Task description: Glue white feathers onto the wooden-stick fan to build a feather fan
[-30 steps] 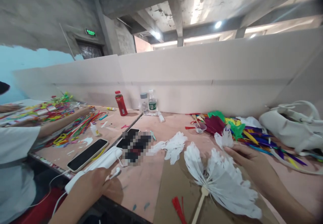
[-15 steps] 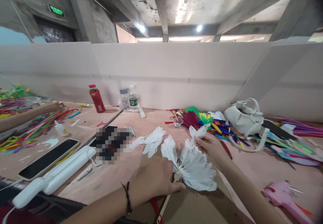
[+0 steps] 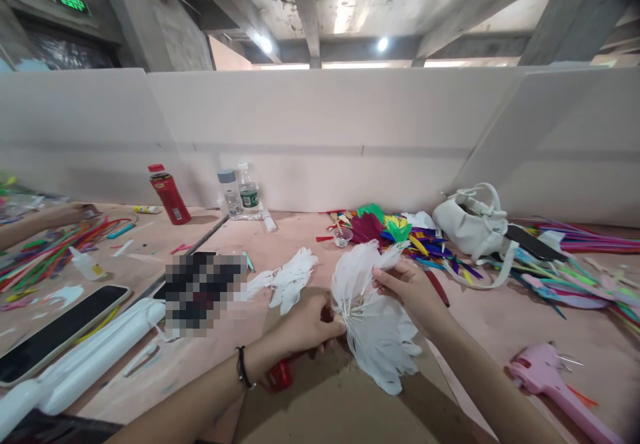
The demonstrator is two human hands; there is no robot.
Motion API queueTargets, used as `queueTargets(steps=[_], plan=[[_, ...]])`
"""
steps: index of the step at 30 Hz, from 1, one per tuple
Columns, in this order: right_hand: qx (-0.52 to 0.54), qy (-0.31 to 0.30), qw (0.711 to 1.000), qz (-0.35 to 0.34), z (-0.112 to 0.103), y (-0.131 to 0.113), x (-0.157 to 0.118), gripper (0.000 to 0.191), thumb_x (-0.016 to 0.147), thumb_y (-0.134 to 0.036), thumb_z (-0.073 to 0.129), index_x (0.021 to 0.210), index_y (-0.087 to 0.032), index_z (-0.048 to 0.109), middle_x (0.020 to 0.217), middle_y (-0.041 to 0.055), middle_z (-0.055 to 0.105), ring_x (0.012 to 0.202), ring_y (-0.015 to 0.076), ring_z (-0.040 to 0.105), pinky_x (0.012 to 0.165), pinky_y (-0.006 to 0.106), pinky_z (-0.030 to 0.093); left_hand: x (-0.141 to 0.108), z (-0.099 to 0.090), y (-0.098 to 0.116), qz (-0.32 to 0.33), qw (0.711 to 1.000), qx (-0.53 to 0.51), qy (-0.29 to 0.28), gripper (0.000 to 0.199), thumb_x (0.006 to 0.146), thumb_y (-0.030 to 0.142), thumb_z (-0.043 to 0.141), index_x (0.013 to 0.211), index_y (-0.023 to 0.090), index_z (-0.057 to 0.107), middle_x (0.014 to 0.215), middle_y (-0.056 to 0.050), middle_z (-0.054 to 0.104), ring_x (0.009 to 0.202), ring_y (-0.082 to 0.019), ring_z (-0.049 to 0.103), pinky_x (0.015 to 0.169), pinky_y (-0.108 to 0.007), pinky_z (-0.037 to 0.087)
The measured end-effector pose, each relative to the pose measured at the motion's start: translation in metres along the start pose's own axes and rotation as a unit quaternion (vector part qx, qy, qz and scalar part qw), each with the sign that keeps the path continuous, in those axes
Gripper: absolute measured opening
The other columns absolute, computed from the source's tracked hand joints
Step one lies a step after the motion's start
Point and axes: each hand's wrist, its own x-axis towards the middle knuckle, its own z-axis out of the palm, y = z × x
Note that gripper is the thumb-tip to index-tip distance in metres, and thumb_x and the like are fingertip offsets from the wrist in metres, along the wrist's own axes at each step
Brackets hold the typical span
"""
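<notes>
A fan-shaped bunch of white feathers (image 3: 380, 337) stands over a brown board (image 3: 320, 411). My left hand (image 3: 310, 324) pinches the bunch at its gathered base, thumb and forefinger together. At the bunch's upper right, my right hand (image 3: 407, 287) has its fingertips closed on a white feather (image 3: 393, 254). Part of a shiny red thing (image 3: 280, 374) shows beneath my left wrist. Beyond my left hand lie loose white feathers (image 3: 293, 277).
A pink glue gun (image 3: 545, 371) lies at the right. Coloured feathers (image 3: 370, 227) and a white handbag (image 3: 470, 224) are at the back. Bottles, including a red one (image 3: 170, 197), stand back left, with a phone (image 3: 60, 331) nearer. Another person's arm (image 3: 45, 224) reaches in at far left.
My left hand has closed on the base of the feather bunch, which is now lifted and more upright. My right hand's feather has come against the bunch. The view has shifted slightly right.
</notes>
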Motion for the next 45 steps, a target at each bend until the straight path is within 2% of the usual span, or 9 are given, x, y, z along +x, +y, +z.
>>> queueTargets(steps=[4, 7, 10, 14, 21, 26, 35, 40, 45], plan=[[-0.037, -0.023, 0.999, 0.0, 0.007, -0.002, -0.004, 0.041, 0.065, -0.052, 0.09, 0.081, -0.019, 0.072, 0.074, 0.0039, 0.073, 0.069, 0.0189, 0.069, 0.066, 0.032, 0.057, 0.004, -0.005, 0.002, -0.016, 0.994, -0.014, -0.111, 0.027, 0.085, 0.037, 0.067, 0.103, 0.019, 0.058, 0.069, 0.002, 0.066, 0.038, -0.009, 0.046, 0.036, -0.02, 0.034], [-0.065, -0.038, 0.997, 0.007, 0.013, -0.002, -0.008, 0.04, 0.066, -0.052, 0.088, 0.082, -0.018, 0.073, 0.075, 0.0055, 0.075, 0.067, 0.0203, 0.07, 0.065, 0.034, 0.058, 0.002, -0.01, 0.006, 0.009, 0.985, 0.0, -0.17, 0.034, 0.093, 0.05, 0.058, 0.104, 0.018, 0.06, 0.069, 0.0, 0.068, 0.038, -0.007, 0.048, 0.036, -0.018, 0.032], [-0.076, -0.04, 0.996, 0.01, 0.016, 0.0, -0.012, 0.038, 0.067, -0.049, 0.087, 0.084, -0.018, 0.072, 0.075, 0.0064, 0.076, 0.067, 0.0211, 0.071, 0.061, 0.033, 0.058, 0.001, -0.01, 0.006, 0.014, 0.989, 0.006, -0.147, 0.03, 0.092, 0.047, 0.06, 0.095, 0.017, 0.063, 0.069, 0.001, 0.064, 0.04, -0.008, 0.051, 0.036, -0.018, 0.034], [-0.107, -0.033, 0.994, 0.008, 0.016, 0.004, -0.016, 0.034, 0.069, -0.045, 0.085, 0.084, -0.019, 0.069, 0.076, 0.0075, 0.076, 0.069, 0.0229, 0.072, 0.054, 0.03, 0.055, 0.001, -0.007, 0.001, -0.016, 0.994, -0.014, -0.111, 0.022, 0.092, 0.04, 0.059, 0.097, 0.018, 0.061, 0.056, 0.004, 0.059, 0.039, -0.01, 0.051, 0.037, -0.018, 0.036], [-0.152, -0.037, 0.987, 0.034, 0.017, 0.002, -0.019, 0.03, 0.074, -0.044, 0.077, 0.084, -0.019, 0.066, 0.074, 0.0078, 0.078, 0.057, 0.0196, 0.07, 0.041, 0.023, 0.044, 0.004, -0.009, -0.005, -0.002, 0.994, 0.011, -0.111, 0.023, 0.091, 0.037, 0.06, 0.08, 0.017, 0.061, 0.051, 0.002, 0.061, 0.035, -0.009, 0.046, 0.034, -0.018, 0.031], [-0.15, -0.04, 0.987, 0.039, 0.019, -0.002, -0.02, 0.028, 0.069, -0.041, 0.078, 0.082, -0.019, 0.067, 0.075, 0.0075, 0.077, 0.068, 0.0236, 0.075, 0.044, 0.024, 0.049, 0.004, -0.008, 0.0, -0.013, 0.993, -0.007, -0.113, 0.02, 0.087, 0.037, 0.062, 0.083, 0.017, 0.062, 0.05, 0.003, 0.06, 0.036, -0.009, 0.048, 0.035, -0.018, 0.035], [-0.17, -0.027, 0.984, 0.038, 0.023, 0.006, -0.022, 0.031, 0.071, -0.043, 0.074, 0.088, -0.019, 0.066, 0.077, 0.0081, 0.077, 0.069, 0.0257, 0.075, 0.042, 0.025, 0.047, 0.002, -0.007, -0.006, 0.015, 0.994, -0.002, -0.109, 0.019, 0.088, 0.036, 0.063, 0.087, 0.017, 0.063, 0.051, 0.004, 0.059, 0.037, -0.009, 0.048, 0.035, -0.017, 0.035], [-0.188, -0.033, 0.981, 0.038, 0.025, 0.005, -0.025, 0.031, 0.072, -0.046, 0.073, 0.088, -0.02, 0.065, 0.079, 0.0085, 0.076, 0.07, 0.0265, 0.075, 0.044, 0.026, 0.045, -0.001, -0.006, -0.007, 0.027, 0.994, 0.01, -0.108, 0.032, 0.091, 0.048, 0.065, 0.09, 0.016, 0.066, 0.053, 0.003, 0.059, 0.038, -0.009, 0.048, 0.035, -0.017, 0.034], [-0.21, -0.05, 0.977, -0.005, 0.022, 0.01, -0.026, 0.026, 0.08, -0.044, 0.071, 0.087, -0.02, 0.065, 0.074, 0.0063, 0.076, 0.069, 0.0235, 0.073, 0.052, 0.029, 0.046, -0.007, -0.002, -0.001, 0.002, 0.996, 0.053, -0.076, 0.039, 0.091, 0.053, 0.063, 0.078, 0.016, 0.064, 0.051, 0.002, 0.057, 0.037, -0.008, 0.046, 0.034, -0.017, 0.031]])
